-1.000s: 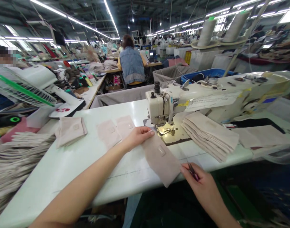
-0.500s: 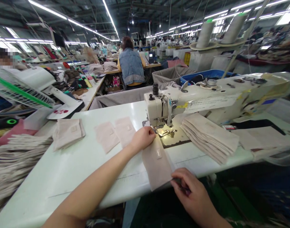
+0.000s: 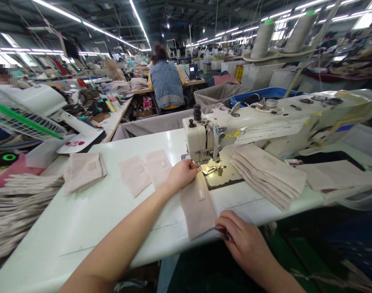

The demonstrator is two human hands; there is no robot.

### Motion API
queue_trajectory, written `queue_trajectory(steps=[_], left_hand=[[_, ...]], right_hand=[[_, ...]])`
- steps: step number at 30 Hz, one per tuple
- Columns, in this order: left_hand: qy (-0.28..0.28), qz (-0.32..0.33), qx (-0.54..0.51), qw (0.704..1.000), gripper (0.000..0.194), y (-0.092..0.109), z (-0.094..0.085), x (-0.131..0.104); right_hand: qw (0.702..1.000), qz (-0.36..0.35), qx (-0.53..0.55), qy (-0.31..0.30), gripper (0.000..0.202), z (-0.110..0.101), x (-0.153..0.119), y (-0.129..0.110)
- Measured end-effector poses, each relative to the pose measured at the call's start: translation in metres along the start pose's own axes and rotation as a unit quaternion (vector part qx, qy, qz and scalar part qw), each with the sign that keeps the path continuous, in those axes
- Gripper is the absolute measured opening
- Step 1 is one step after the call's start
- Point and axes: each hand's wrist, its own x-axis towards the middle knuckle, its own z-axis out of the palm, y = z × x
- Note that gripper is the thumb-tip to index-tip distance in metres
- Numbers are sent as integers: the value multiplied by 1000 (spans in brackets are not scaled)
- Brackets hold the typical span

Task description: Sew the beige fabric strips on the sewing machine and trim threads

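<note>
A beige fabric piece (image 3: 198,211) with a small light tab lies on the sewing machine table, its near end over the front edge. My left hand (image 3: 183,173) is closed in a pinch on the far end of this piece, just left of the presser foot (image 3: 212,169). At the near right corner of the fabric, my right hand (image 3: 242,236) is closed with thumb and fingertips on the edge. A small dark object shows among its curled fingers, too hidden to name. The sewing machine head (image 3: 201,138) stands right beyond my left hand.
Two similar pieces (image 3: 135,175) lie left of my left hand, with a folded stack (image 3: 85,173) farther left. A thick beige stack (image 3: 268,173) sits right of the needle. A white fan (image 3: 42,106) stands at the left. A co-worker in a denim vest (image 3: 167,83) sits ahead.
My right hand's fingers have drawn closer together at the fabric's corner, and that near end has risen very slightly. My left hand keeps its place by the presser foot. The view has shifted a little.
</note>
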Motion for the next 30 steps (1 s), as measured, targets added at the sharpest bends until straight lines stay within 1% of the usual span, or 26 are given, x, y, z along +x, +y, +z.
queue_trajectory(steps=[8, 12, 18, 21, 22, 24, 26, 27, 28, 29, 30], left_hand=[[0, -2, -6, 1000, 16, -4, 4, 6], [-6, -5, -13, 1000, 16, -3, 3, 5], [-2, -7, 3, 1000, 16, -3, 2, 6], [-7, -7, 7, 1000, 16, -2, 0, 6], [3, 3, 17, 1000, 15, -1, -2, 3], [53, 42, 73, 995, 16, 2, -6, -6], [123, 101, 151, 976, 17, 6, -9, -24], [139, 134, 178, 965, 17, 8, -9, -36], [131, 170, 183, 959, 15, 10, -9, -50], [100, 216, 170, 956, 13, 11, -8, -64], [49, 273, 142, 950, 12, 11, -6, -79]], right_hand=[[1000, 6, -26, -9, 35, -1, 3, -1], [999, 9, -33, -17, 33, -4, 4, -2], [997, 30, -49, -48, 33, -7, 8, -4], [997, 36, -50, -48, 34, -7, 8, -5], [997, 35, -52, -42, 36, -7, 7, -5], [998, 17, -62, -25, 41, -7, 6, -5], [997, -18, -78, -12, 47, -8, 4, -4], [996, -35, -85, -10, 49, -9, 3, -3], [995, -47, -89, -12, 51, -9, 2, -2], [994, -53, -90, -16, 53, -10, 2, -1], [994, -55, -91, -20, 55, -11, 2, 0]])
